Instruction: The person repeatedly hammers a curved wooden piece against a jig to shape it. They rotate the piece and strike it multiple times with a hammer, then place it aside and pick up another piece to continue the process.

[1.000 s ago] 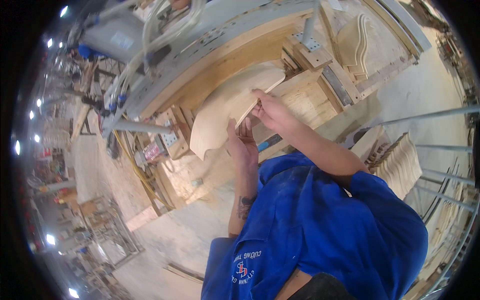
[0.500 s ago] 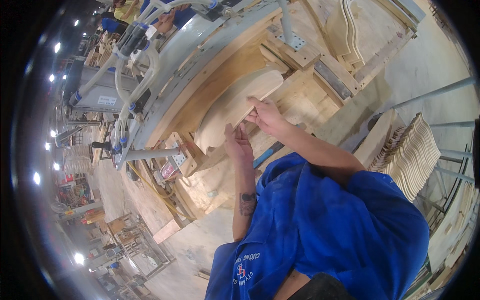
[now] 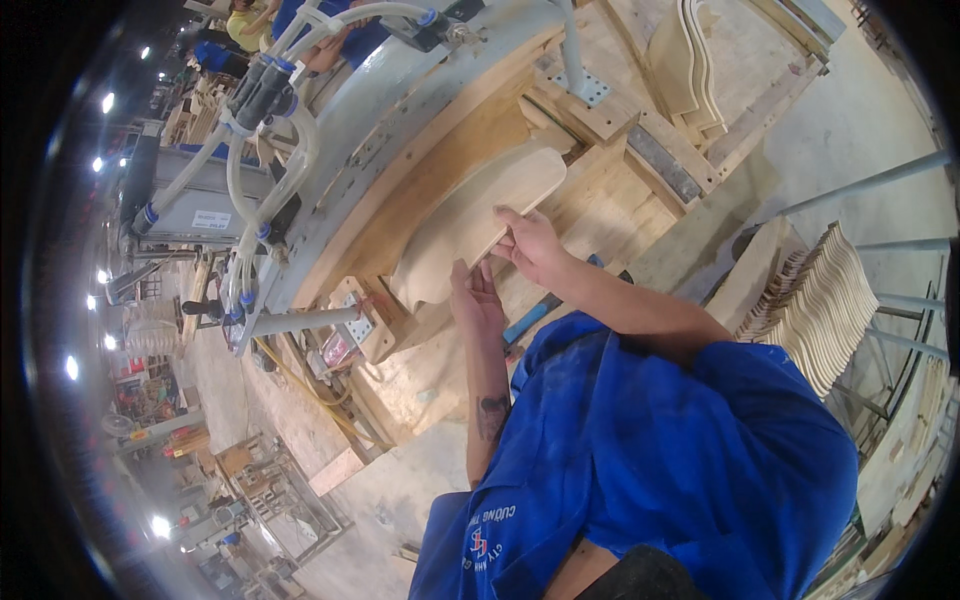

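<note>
A pale, curved wooden panel (image 3: 470,215) lies in front of me, tilted against a wooden jig (image 3: 385,215) with a curved wall. My left hand (image 3: 478,298) grips the near edge of the panel, thumb on top and fingers below. Just to its right, my right hand (image 3: 527,243) pinches the same edge between thumb and fingers. The fingertips under the panel are partly hidden. Below the hands, a tool with a blue handle (image 3: 530,320) rests on the wooden bench top, partly covered by my right arm.
A grey metal frame (image 3: 440,75) with clear air hoses (image 3: 305,150) arches over the jig. Metal posts (image 3: 300,320) stand at its left. Stacked wavy wooden pieces (image 3: 815,310) sit at the right; more curved boards (image 3: 685,75) lie at the far right. Another person (image 3: 330,40) is beyond the frame.
Both hands keep their hold on the panel's near edge. The panel and hands have barely shifted; the whole view has turned slightly.
</note>
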`<action>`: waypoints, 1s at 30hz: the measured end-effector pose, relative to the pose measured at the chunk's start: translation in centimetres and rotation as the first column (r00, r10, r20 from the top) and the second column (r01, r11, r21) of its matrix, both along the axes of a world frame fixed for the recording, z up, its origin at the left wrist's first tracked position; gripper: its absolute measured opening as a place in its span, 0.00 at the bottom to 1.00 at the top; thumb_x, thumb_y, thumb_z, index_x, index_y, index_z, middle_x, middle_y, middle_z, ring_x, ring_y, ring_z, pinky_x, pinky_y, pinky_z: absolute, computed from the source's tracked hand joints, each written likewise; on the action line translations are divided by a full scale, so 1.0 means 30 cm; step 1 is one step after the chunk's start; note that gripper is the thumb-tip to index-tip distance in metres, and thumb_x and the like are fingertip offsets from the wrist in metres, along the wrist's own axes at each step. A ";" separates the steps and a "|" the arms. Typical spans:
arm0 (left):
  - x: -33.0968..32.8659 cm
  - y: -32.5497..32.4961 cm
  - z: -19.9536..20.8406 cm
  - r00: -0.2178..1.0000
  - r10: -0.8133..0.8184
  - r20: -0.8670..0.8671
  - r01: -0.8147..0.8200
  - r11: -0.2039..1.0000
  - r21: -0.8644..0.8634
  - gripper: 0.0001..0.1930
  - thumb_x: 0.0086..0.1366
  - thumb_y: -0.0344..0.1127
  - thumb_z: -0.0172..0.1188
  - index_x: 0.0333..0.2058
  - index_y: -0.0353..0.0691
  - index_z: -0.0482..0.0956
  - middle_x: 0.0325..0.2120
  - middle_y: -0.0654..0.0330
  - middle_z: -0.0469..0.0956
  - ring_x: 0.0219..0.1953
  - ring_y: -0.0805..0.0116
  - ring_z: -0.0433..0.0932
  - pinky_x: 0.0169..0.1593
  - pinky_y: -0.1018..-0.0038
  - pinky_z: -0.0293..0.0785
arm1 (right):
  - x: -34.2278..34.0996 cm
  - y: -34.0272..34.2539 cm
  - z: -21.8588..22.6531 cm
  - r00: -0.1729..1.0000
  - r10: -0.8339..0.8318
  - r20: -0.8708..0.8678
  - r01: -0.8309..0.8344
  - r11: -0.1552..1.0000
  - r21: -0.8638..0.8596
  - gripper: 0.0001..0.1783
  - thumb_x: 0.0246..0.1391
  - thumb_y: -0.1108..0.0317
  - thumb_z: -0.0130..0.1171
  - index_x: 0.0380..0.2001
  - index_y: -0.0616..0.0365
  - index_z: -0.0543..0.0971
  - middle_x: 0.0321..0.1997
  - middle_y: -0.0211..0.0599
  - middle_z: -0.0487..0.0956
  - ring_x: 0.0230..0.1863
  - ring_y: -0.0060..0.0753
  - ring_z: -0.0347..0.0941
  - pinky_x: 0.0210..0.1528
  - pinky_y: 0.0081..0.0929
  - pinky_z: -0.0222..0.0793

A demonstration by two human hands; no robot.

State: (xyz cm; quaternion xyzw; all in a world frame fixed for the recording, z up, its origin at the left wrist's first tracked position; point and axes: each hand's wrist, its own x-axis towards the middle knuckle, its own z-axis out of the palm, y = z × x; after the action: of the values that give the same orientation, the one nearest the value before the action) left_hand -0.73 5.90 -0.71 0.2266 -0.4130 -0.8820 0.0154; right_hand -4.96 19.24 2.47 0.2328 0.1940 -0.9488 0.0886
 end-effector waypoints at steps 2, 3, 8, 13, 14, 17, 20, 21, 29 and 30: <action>0.006 0.006 0.008 0.994 0.066 0.082 -0.077 0.987 0.140 0.17 0.71 0.35 0.59 0.52 0.34 0.70 0.50 0.57 0.75 0.53 0.67 0.76 0.58 0.74 0.78 | -0.008 -0.002 -0.003 1.000 -0.011 0.011 0.011 1.000 -0.010 0.13 0.66 0.71 0.54 0.50 0.67 0.72 0.49 0.46 0.78 0.46 0.43 0.81 0.51 0.44 0.82; 0.004 0.007 0.012 1.000 0.028 0.007 -0.029 0.989 0.143 0.16 0.71 0.35 0.59 0.52 0.34 0.70 0.49 0.57 0.76 0.52 0.67 0.77 0.58 0.73 0.78 | -0.017 -0.002 -0.006 1.000 -0.002 0.001 0.002 1.000 -0.016 0.13 0.66 0.71 0.53 0.50 0.67 0.72 0.49 0.45 0.78 0.46 0.43 0.81 0.51 0.45 0.82; -0.036 -0.008 0.013 0.999 0.019 0.028 -0.023 0.986 0.163 0.11 0.70 0.34 0.60 0.45 0.34 0.74 0.37 0.61 0.79 0.43 0.68 0.81 0.56 0.72 0.80 | -0.051 -0.010 -0.036 0.999 0.011 0.037 -0.014 0.998 0.058 0.12 0.66 0.71 0.53 0.48 0.68 0.74 0.47 0.42 0.79 0.43 0.35 0.81 0.53 0.42 0.81; -0.035 -0.028 -0.013 0.982 -0.057 0.177 0.033 0.990 0.136 0.12 0.74 0.40 0.53 0.49 0.40 0.74 0.42 0.62 0.79 0.47 0.65 0.80 0.55 0.67 0.79 | -0.049 -0.023 -0.076 0.994 0.022 0.109 -0.029 0.997 0.070 0.16 0.62 0.74 0.57 0.52 0.65 0.73 0.50 0.44 0.78 0.48 0.42 0.80 0.50 0.46 0.81; -0.027 -0.034 -0.013 0.973 -0.054 0.226 0.020 0.988 0.151 0.10 0.74 0.42 0.55 0.45 0.44 0.76 0.34 0.66 0.79 0.41 0.67 0.81 0.53 0.67 0.79 | -0.050 -0.027 -0.080 0.998 0.044 0.053 -0.048 0.995 0.083 0.17 0.61 0.74 0.57 0.53 0.65 0.72 0.51 0.44 0.78 0.50 0.43 0.79 0.50 0.47 0.81; 0.001 -0.045 -0.013 0.973 -0.055 0.223 0.026 0.991 0.133 0.14 0.72 0.48 0.56 0.43 0.44 0.75 0.31 0.67 0.77 0.40 0.68 0.80 0.51 0.63 0.79 | -0.055 -0.025 -0.090 0.993 0.072 0.092 -0.080 0.993 0.082 0.18 0.62 0.72 0.57 0.54 0.63 0.72 0.53 0.43 0.78 0.51 0.44 0.79 0.52 0.49 0.80; 0.018 -0.066 -0.006 0.976 -0.136 0.172 0.130 0.990 0.047 0.16 0.74 0.50 0.52 0.43 0.42 0.75 0.35 0.63 0.80 0.39 0.69 0.81 0.46 0.67 0.78 | -0.064 0.001 -0.090 0.981 0.164 0.103 -0.175 0.979 0.108 0.17 0.63 0.70 0.58 0.53 0.61 0.72 0.54 0.42 0.77 0.52 0.43 0.78 0.53 0.49 0.80; 0.024 -0.073 -0.003 0.974 -0.164 0.157 0.165 0.986 0.010 0.17 0.74 0.51 0.52 0.43 0.42 0.75 0.35 0.62 0.81 0.39 0.69 0.81 0.45 0.69 0.78 | -0.066 0.012 -0.086 0.973 0.226 0.042 -0.229 0.970 0.088 0.15 0.63 0.69 0.58 0.52 0.60 0.73 0.50 0.41 0.79 0.49 0.40 0.79 0.52 0.48 0.80; 0.035 -0.079 -0.001 0.956 -0.190 0.223 0.212 0.974 -0.078 0.21 0.75 0.54 0.50 0.43 0.40 0.76 0.33 0.61 0.82 0.37 0.72 0.80 0.39 0.75 0.73 | -0.041 0.107 -0.039 0.901 0.391 0.186 -0.432 0.846 0.313 0.14 0.60 0.58 0.64 0.48 0.47 0.78 0.39 0.30 0.81 0.34 0.25 0.79 0.34 0.29 0.77; 0.034 -0.077 0.003 0.963 -0.208 0.171 0.225 0.970 -0.088 0.21 0.75 0.54 0.50 0.43 0.40 0.75 0.32 0.61 0.82 0.37 0.72 0.79 0.39 0.75 0.72 | -0.037 0.115 -0.035 0.893 0.375 0.250 -0.445 0.820 0.359 0.15 0.59 0.57 0.65 0.47 0.46 0.78 0.39 0.28 0.81 0.33 0.24 0.79 0.31 0.26 0.75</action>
State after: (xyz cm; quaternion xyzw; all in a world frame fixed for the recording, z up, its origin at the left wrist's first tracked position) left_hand 0.30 3.60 -0.63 0.2491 -0.4817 -0.8339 -0.1025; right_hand -6.08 22.68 1.43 0.2776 0.4247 -0.8226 0.2568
